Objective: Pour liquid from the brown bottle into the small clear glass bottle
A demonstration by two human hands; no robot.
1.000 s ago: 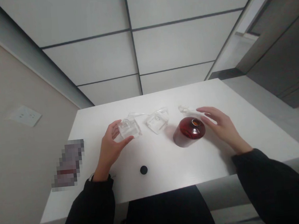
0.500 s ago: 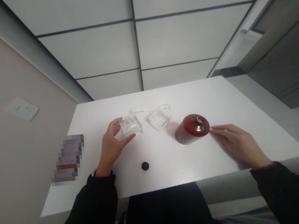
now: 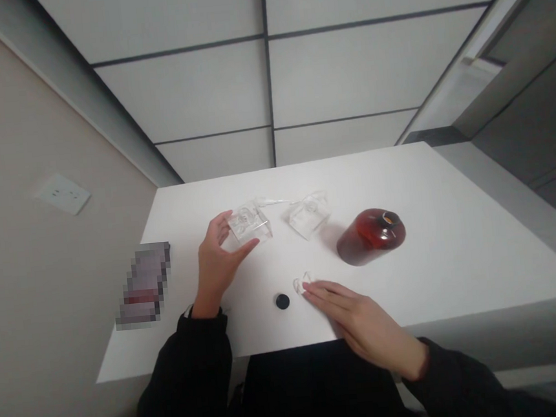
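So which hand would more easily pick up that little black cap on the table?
Probably the right hand: its fingertips lie flat just beside the black cap, apart from it. The left hand is farther back, cupped around a clear glass bottle.

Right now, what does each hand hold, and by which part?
The left hand grips the clear square bottle by its sides. The right hand holds nothing; its fingertips touch a small clear piece.

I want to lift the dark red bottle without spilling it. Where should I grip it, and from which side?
Grip the red bottle around its wide round body, coming from the right side, which is bare table. It stands uncapped with a short narrow neck, so keep it upright.
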